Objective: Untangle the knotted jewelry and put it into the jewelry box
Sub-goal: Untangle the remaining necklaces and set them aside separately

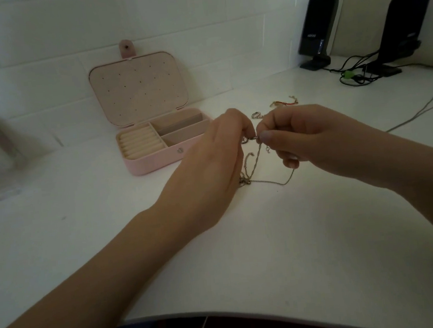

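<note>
The untangling step is in hand: both hands work at the knotted jewelry (pixel 253 160), a tangle of thin silver chains lifted just off the white bench (pixel 244 253) near the middle of the view. The left hand (pixel 210 169) has its fingers curled in on one side of the knot, and the right hand (pixel 305 140) pinches the same spot between thumb and forefinger, the two meeting fingertip to fingertip. Below the pinch several strands hang and loop down to the bench — how many separate chains they make I cannot tell. Nothing seems to have gone into the box yet: one pink jewelry box (pixel 156 143) stands open at about ten o'clock from the hands, lid propped against the wall, with a row of ring rolls and three compartments that look bare. The next move, by my reading, calls for teasing one strand loose with small pulls rather than a hard tug. Further loose pieces (pixel 281 104) — at least two — lie at twelve o'clock beyond the hands. Two black speakers (pixel 318 29) stand at two o'clock, cables trailing.
</note>
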Demonstrator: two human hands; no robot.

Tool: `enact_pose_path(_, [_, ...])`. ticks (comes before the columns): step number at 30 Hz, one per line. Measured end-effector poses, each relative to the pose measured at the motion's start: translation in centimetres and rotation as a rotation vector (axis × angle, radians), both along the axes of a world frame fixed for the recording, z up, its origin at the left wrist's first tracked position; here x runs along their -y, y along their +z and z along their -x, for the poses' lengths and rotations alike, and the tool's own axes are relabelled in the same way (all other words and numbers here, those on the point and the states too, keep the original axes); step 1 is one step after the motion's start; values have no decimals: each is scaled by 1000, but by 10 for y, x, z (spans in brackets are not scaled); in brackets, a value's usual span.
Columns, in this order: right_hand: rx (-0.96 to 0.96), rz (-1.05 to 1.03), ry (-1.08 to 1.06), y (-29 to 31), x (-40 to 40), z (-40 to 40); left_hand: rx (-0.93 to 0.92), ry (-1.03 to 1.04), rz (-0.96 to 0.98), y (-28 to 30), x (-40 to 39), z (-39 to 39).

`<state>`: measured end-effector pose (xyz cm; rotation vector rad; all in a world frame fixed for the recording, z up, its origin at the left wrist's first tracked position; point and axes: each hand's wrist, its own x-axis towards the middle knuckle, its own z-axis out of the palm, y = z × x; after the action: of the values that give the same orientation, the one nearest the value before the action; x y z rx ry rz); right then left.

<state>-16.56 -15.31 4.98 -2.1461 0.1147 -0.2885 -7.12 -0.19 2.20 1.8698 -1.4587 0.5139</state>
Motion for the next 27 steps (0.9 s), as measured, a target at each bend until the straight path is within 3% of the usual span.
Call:
enact_pose_path(10, [-24,-100,31,4,-4,1,24,14,24,7,-1,5])
enact_pose_path(16, [-32,-92,-9,3,-3,1,196,25,-4,3,2,-5])
enact_pose_path(23, [-34,-8,-32,-3,-4,-2,-168,-34,108,-1,4,-6])
enact_pose_path(27, [-20,22,-28,-6,-6,-4,-251,-23,141,-3,6,-2])
